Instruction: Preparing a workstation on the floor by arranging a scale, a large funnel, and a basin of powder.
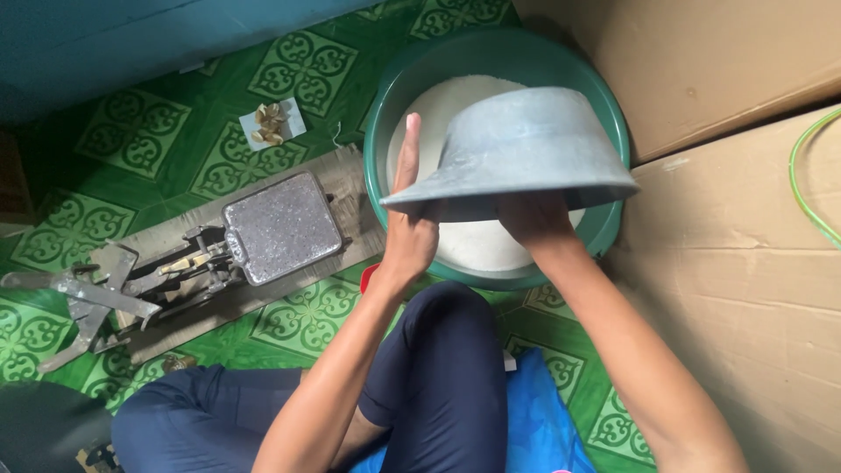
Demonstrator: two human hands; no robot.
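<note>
Head view. We note grey metal pan (526, 144) held tilted, mouth toward us, over green basin (613, 114) at 12 o'clock; basin holds white grain (477, 250).

Left hand (410, 210): flat open, fingers straight and together pointing to 12, palm pressed against pan's left wall and rim.

Right hand (530, 219): under pan rim at its 6 o'clock, fingers hidden inside pan; we cannot tell grip.

Metal hand press (280, 228) on board at 9 o'clock, well apart. Cardboard boxes (736, 263) at 3 o'clock.

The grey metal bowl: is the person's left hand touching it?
Touching. The head view shows the left hand pressed flat against the side and rim of the tilted grey metal bowl, above the green basin.
</note>
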